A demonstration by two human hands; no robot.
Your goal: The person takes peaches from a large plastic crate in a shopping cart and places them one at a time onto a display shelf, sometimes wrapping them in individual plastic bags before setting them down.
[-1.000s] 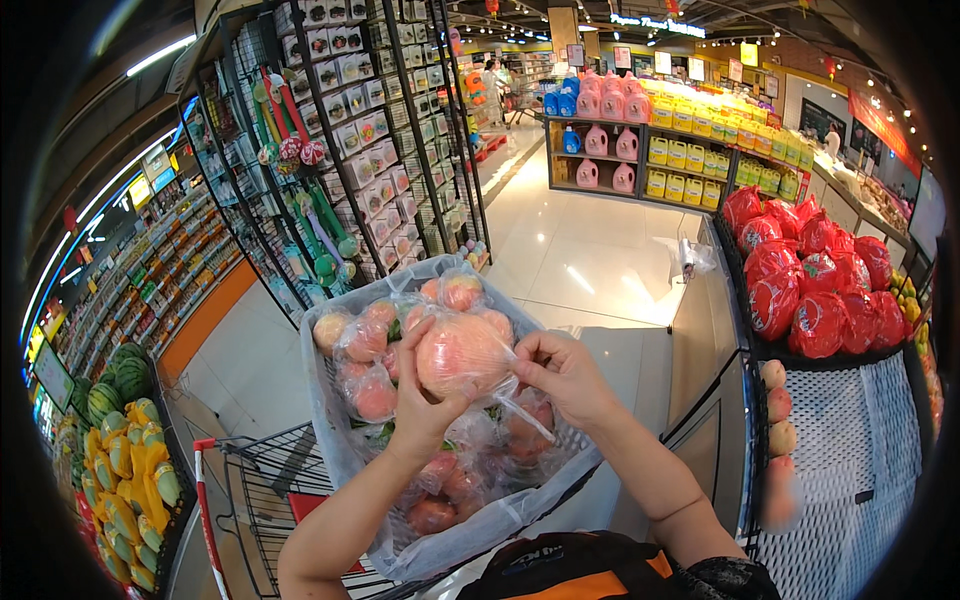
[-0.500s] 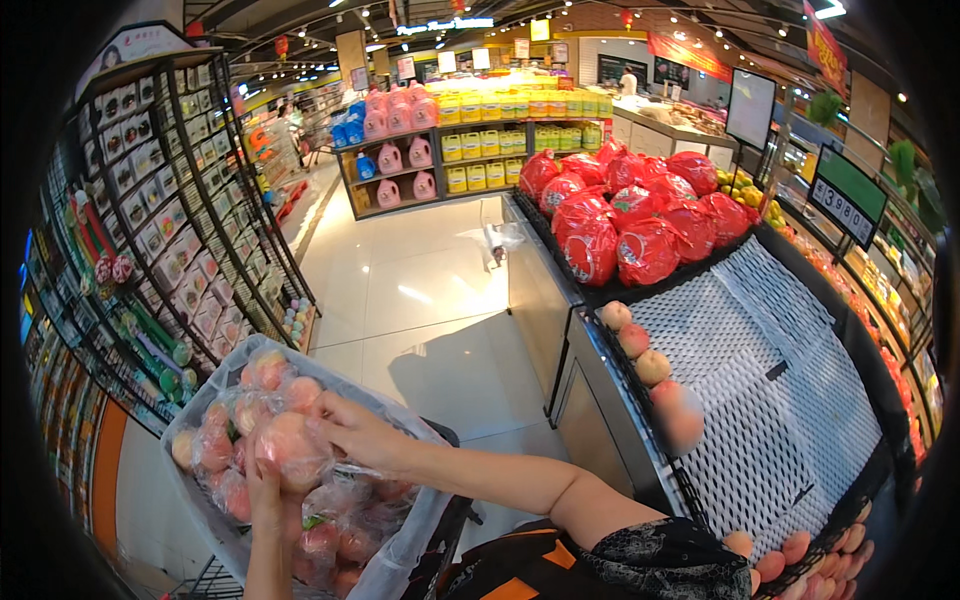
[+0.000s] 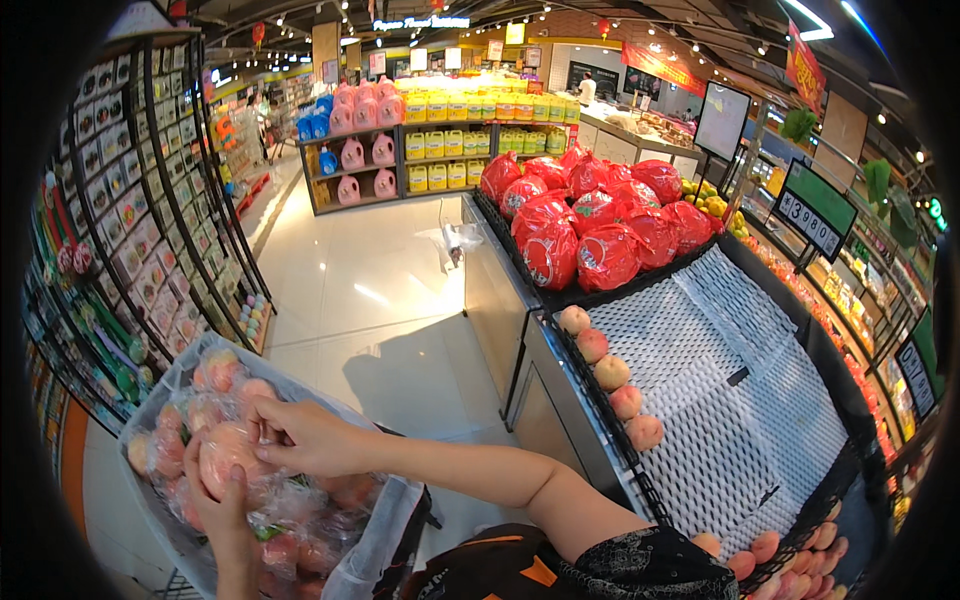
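Cupping a bagged peach (image 3: 226, 462) over the crate (image 3: 392, 515), nearer its left edge, the left hand (image 3: 217, 503) curls round it. The right hand (image 3: 310, 440) seemingly pinches the film (image 3: 246, 472) — a hard tug could split it. Loose peaches (image 3: 611, 373) line the counter's (image 3: 570, 428) left edge.

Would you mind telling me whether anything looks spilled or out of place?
Nothing stands out: the left hand holds bagged fruit over the lined crate, and loose peaches line the edge of the display.

Pink peach (image 3: 226, 462), plastic-wrapped, between hands (image 3: 312, 440)
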